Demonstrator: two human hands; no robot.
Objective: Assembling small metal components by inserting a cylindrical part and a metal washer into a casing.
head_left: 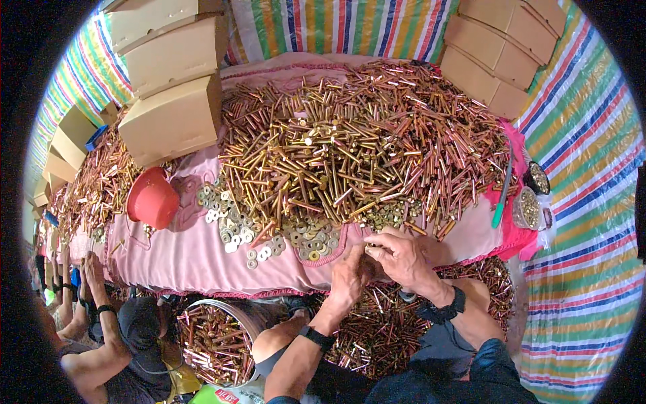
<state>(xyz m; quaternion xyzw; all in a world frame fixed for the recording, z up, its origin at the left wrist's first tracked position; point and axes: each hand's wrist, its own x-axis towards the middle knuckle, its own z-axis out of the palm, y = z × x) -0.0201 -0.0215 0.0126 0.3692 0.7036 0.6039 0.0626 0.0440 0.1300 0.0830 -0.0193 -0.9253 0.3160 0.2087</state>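
At the front edge of the pink cloth-covered table, my left hand (pixel 348 275) and my right hand (pixel 402 259) meet fingertip to fingertip. Both are closed in a pinch; whatever lies between the fingers is too small or hidden to name. Just beyond them spreads a small heap of brassy nuts (pixel 398 213). Flat round washers (pixel 313 239) lie scattered left of my hands. A large heap of copper- and brass-coloured bolts (pixel 350 158) covers the table behind these.
A red plastic bowl (pixel 153 198) lies tipped at left, near stacked cardboard boxes (pixel 171 121). Right, a green-handled tool (pixel 498 214) lies by a tub of small parts (pixel 527 207). Below stands a bolt-filled bucket (pixel 250 322). Another person's hands (pixel 93 273) work at far left.
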